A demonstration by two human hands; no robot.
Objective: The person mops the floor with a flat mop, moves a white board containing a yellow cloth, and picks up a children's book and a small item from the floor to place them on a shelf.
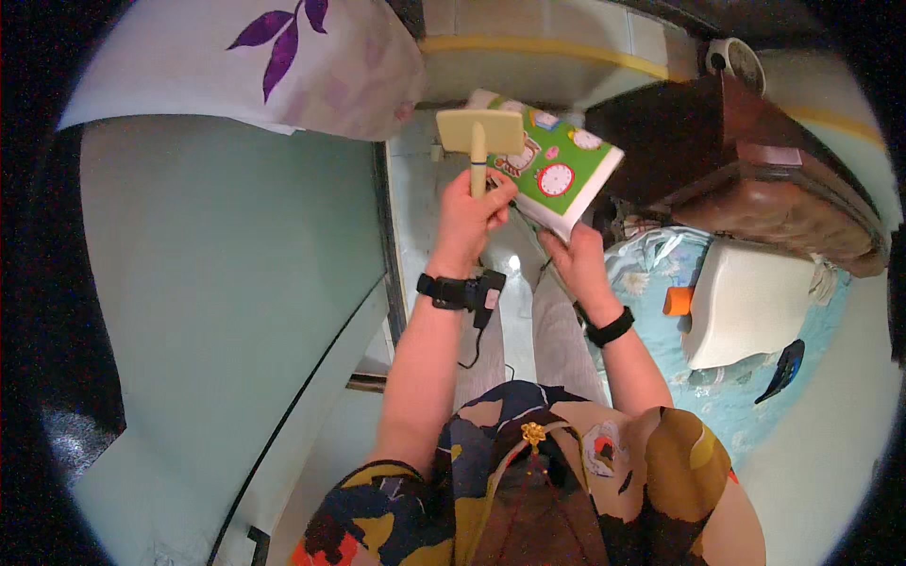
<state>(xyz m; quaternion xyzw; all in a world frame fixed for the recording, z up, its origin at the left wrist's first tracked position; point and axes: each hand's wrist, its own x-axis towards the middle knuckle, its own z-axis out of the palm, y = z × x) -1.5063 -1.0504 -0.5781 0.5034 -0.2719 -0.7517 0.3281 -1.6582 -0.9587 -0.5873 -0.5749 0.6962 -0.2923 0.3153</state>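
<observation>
My left hand (469, 217) is closed round the handle of a cream brush-like tool (479, 132) with a wide, flat rectangular head. Its head points away from me, and the side that would show bristles is hidden. My right hand (578, 262) grips the near lower edge of a flat, book-like thing (576, 168) with a green front printed with clock pictures and white edges. That thing is tilted, and the tool's head overlaps its left part; I cannot tell whether they touch.
On the left is a large pale green-grey surface (236, 245), with a white cloth (359, 66) with purple leaves beyond it. At right, a dark brown cabinet-like piece (661, 141) stands near a blue floral cloth (651, 274) holding a white pillow-shaped object (750, 302) and an orange item (678, 301).
</observation>
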